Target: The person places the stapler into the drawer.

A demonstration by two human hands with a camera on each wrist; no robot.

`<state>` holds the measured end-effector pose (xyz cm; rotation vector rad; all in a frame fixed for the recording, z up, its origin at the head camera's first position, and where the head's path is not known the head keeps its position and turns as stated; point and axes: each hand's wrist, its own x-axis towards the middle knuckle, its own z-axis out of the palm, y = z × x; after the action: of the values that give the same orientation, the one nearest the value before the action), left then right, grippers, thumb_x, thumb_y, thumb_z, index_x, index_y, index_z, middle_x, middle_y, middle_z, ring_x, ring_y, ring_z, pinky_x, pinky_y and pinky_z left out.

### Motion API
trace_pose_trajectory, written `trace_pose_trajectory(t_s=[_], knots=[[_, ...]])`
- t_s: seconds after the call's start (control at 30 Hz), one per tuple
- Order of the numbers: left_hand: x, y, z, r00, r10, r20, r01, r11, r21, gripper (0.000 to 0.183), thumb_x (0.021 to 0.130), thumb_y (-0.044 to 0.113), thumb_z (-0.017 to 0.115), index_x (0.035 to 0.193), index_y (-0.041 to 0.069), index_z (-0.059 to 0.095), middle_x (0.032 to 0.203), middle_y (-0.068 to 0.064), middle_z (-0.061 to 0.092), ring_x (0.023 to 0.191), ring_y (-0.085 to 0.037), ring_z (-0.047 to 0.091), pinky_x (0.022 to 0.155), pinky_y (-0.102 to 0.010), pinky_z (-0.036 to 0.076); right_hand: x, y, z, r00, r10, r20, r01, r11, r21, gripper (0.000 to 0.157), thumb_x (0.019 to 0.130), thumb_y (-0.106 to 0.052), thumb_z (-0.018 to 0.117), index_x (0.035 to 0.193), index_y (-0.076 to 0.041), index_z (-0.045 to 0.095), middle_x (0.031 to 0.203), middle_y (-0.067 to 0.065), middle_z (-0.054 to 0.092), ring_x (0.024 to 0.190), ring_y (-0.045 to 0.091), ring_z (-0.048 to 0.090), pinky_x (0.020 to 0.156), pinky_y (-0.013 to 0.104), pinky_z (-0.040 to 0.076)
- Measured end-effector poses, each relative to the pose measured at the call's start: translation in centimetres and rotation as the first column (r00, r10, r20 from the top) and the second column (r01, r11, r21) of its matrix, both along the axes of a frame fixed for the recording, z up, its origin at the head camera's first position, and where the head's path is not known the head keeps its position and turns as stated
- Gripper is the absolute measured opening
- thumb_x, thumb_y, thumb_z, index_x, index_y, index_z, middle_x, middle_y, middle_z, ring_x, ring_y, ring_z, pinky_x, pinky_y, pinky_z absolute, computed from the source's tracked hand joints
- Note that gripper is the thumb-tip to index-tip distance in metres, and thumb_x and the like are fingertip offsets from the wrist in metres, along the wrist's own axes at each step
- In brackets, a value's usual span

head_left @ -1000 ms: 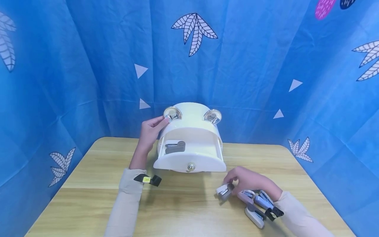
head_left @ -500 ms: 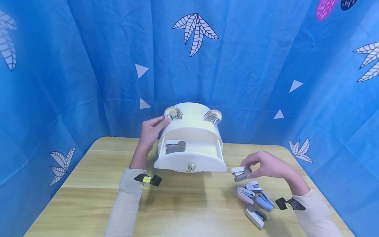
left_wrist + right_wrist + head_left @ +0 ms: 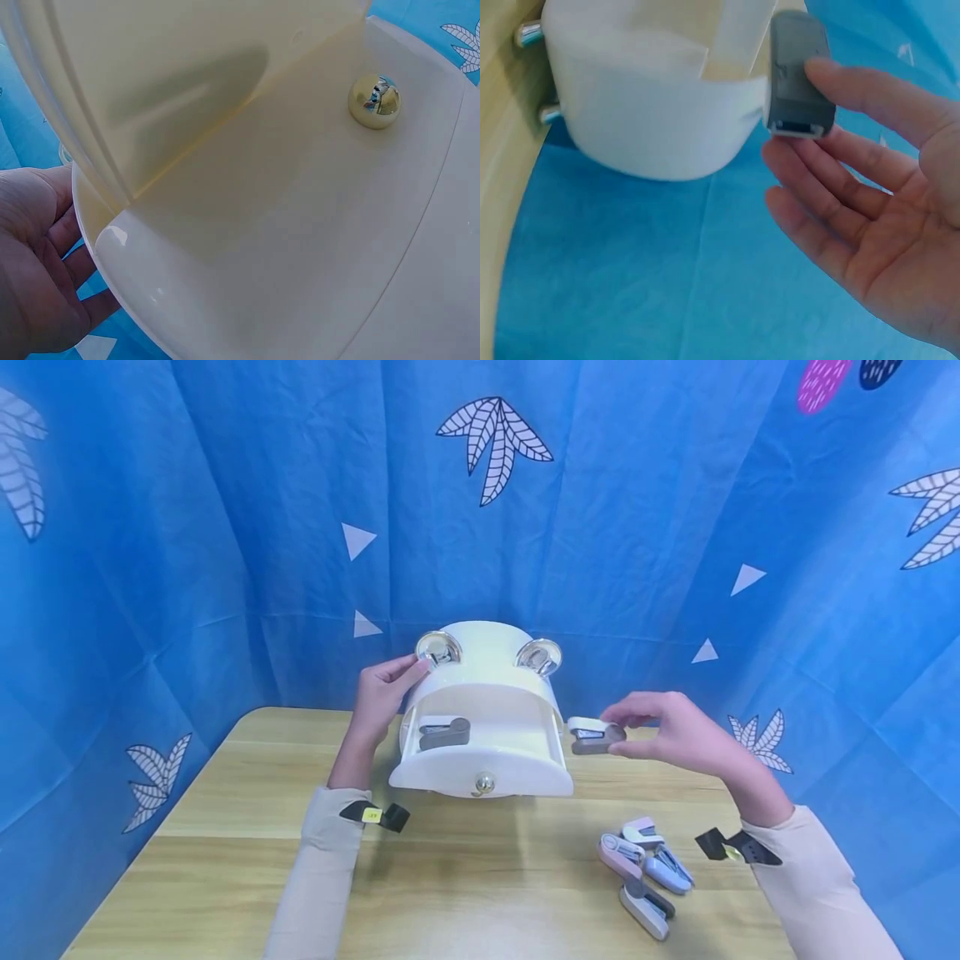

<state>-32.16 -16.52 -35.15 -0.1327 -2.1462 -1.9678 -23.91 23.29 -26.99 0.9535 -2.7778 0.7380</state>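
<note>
My left hand (image 3: 380,697) holds the left side of a white drawer box (image 3: 483,639), thumb beside its round shiny ear (image 3: 437,647). In the left wrist view its fingers reach behind the box's edge. The box's front drawer (image 3: 480,768), with a round shiny knob (image 3: 484,782), is pulled out. Inside it, to the left, lies a grey and white stapler (image 3: 446,732). My right hand (image 3: 667,731) pinches another grey and white stapler (image 3: 596,736) between thumb and fingers, raised just right of the drawer. In the right wrist view, this stapler's grey base (image 3: 801,75) shows.
Several small staplers lie bunched on the wooden table (image 3: 300,877) at the front right: a pink one (image 3: 621,855), a blue one (image 3: 667,870), a grey and white one (image 3: 645,910) and a pale one behind. A blue patterned curtain (image 3: 637,568) surrounds the table.
My right hand has lifted the grey and white stapler from beside the other staplers, up and back to the drawer's right side. The left hand and the box have stayed put.
</note>
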Motion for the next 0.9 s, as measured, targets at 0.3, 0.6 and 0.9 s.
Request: trace_pose_trajectory(t_s=[0.3, 0.6, 0.9], knots=[[0.0, 0.1, -0.1, 1.000, -0.001, 0.005, 0.001, 1.000, 0.003, 0.056, 0.091, 0.048, 0.074, 0.133, 0.012, 0.068, 0.129, -0.012, 0.072, 0.119, -0.026, 0.069, 0.099, -0.038, 0.058, -1.0, -4.8, 1.9, 0.997, 0.058, -0.044, -0.057, 0.998, 0.029, 0.029, 0.084, -0.010, 0.083, 0.113, -0.006, 0.076, 0.097, 0.002, 0.076, 0.087, 0.016, 0.069, 0.075, 0.032, 0.061], [-0.1, 0.2, -0.1, 1.000, -0.002, -0.013, 0.002, 1.000, 0.008, 0.052, 0.093, 0.045, 0.074, 0.132, 0.011, 0.069, 0.130, -0.013, 0.071, 0.121, -0.027, 0.068, 0.102, -0.039, 0.056, -1.6, -8.6, 2.1, 0.989, 0.141, -0.044, -0.133, 0.981, 0.141, 0.018, 0.083, -0.006, 0.082, 0.101, -0.005, 0.079, 0.086, 0.002, 0.072, 0.082, 0.014, 0.070, 0.079, 0.037, 0.063], [0.0, 0.1, -0.1, 1.000, -0.007, -0.016, 0.007, 1.000, 0.003, 0.052, 0.093, 0.044, 0.073, 0.133, 0.011, 0.068, 0.131, -0.013, 0.071, 0.121, -0.027, 0.068, 0.101, -0.039, 0.057, -1.3, -10.6, 1.6, 0.984, 0.146, -0.097, -0.120, 0.964, 0.238, 0.018, 0.081, -0.007, 0.084, 0.098, -0.006, 0.080, 0.084, 0.003, 0.074, 0.076, 0.017, 0.065, 0.071, 0.029, 0.056]])
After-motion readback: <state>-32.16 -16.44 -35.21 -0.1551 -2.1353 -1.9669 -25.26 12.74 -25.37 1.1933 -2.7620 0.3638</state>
